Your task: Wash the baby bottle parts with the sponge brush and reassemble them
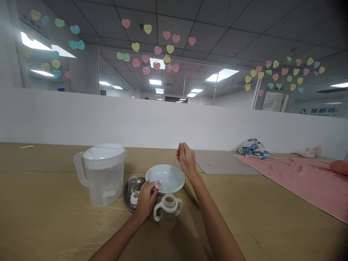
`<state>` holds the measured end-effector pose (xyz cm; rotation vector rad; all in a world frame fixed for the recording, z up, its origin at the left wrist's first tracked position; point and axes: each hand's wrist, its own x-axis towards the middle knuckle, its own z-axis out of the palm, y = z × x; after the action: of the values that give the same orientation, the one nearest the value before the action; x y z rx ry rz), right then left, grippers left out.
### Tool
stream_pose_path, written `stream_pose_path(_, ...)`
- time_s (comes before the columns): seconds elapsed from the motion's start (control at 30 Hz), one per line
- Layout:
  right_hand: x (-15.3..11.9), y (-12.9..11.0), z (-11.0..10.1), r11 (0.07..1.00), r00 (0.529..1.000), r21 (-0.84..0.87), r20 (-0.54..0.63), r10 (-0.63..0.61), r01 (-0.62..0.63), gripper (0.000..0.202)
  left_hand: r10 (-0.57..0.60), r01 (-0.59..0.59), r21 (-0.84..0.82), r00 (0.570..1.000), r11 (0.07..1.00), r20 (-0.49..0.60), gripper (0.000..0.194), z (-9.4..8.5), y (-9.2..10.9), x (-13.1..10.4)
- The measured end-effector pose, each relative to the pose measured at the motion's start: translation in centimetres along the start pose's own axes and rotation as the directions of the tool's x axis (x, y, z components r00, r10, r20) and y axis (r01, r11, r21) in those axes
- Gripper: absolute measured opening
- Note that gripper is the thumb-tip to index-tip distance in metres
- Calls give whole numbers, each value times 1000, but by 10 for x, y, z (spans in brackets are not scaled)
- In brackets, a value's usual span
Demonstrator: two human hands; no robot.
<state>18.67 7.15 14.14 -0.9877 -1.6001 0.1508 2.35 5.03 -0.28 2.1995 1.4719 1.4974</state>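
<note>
My left hand (146, 200) pinches a small clear round piece, which looks like a baby bottle nipple (158, 184), at the near left rim of a white bowl (177, 183). Raised above the bowl's far right side, my right hand (186, 159) is closed on a thin stick (173, 166). The stick slants down and left, its lower end over the bowl. Just in front of the bowl stands a baby bottle (168, 212) with two white handles and an uncovered mouth. A metal tray (126, 197) left of my left hand holds a clear dome cap (133, 183) and a white ring collar (134, 198).
A lidded clear plastic pitcher (104, 181) stands at the left. Partly behind my right forearm lies a long yellow-green object (192, 192). Farther right are a pink cloth (301, 177) and a crumpled blue-and-white cloth (253, 148), near the white wall (174, 125).
</note>
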Motion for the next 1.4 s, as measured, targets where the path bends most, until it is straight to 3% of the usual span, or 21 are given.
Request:
stream_pose_path(0.1,-9,-34,-6,962,979,220,-163,-126,161,39,-3,3,-12,1000,1000,8,29,0,0,-1)
stream_pose_path(0.17,-17,-49,-3,918,954,284,-202,-223,275,40,-3,3,-19,1000,1000,3,27,1,-1,-1)
stream_pose_path(0.23,-25,-54,6,895,936,282,-170,-308,346,42,2,-2,-27,1000,1000,-7,26,3,-4,-2)
stream_pose_path(0.4,-31,-43,29,879,882,76,-13,-471,471,41,4,-5,-51,1000,999,-3,26,4,-4,-1)
stream_pose_path(0.57,-30,-40,31,894,897,87,-5,-441,440,41,-3,5,-72,1000,997,29,29,0,0,-1)
stream_pose_path(0.83,-27,-40,30,902,916,161,-53,-397,400,45,-54,56,-89,998,994,27,32,5,-10,-3)
stream_pose_path(1.0,-24,-36,36,905,927,200,-63,-371,376,44,-17,21,-91,998,996,53,32,0,-4,-3)
stream_pose_path(1.17,-21,-25,37,916,932,179,-16,-362,359,40,-108,108,-21,994,994,-30,33,6,-4,0)
stream_pose_path(1.3,-17,-16,35,929,956,225,-58,-287,293,42,-173,179,46,979,983,-112,32,13,1,9)
stream_pose_path(1.4,-14,-12,33,933,966,251,-91,-244,259,43,-154,159,32,982,987,-108,30,15,9,12)
